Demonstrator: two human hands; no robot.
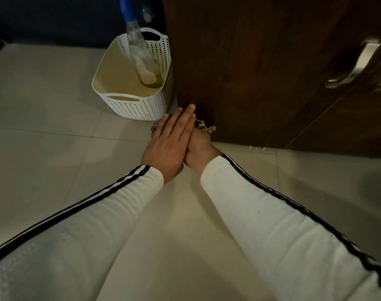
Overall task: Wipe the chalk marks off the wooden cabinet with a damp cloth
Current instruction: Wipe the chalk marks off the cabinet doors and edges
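1. Dark brown wood was the cabinet [261,68] in front of me, its side panel running down to the pale tiled floor [55,159].
2. My left hand [170,144] lay flat, fingers straight and held together, laid over my right hand [199,148] at the cabinet's bottom corner.
3. My right hand sat beneath it, pressing on a patterned cloth [203,126]; its fingers were hidden, so I could not tell how they gripped.
4. The cloth showed only at its edges, bunched against the base of the wood where it met the floor.
5. A white perforated basket [139,105] stood just beside the cabinet, touching its side, with a clear bottle [140,57] leaning inside it.
6. A metal handle [354,66] sat on the door to the right.
7. Both my sleeves [272,203] were white with black stripes.
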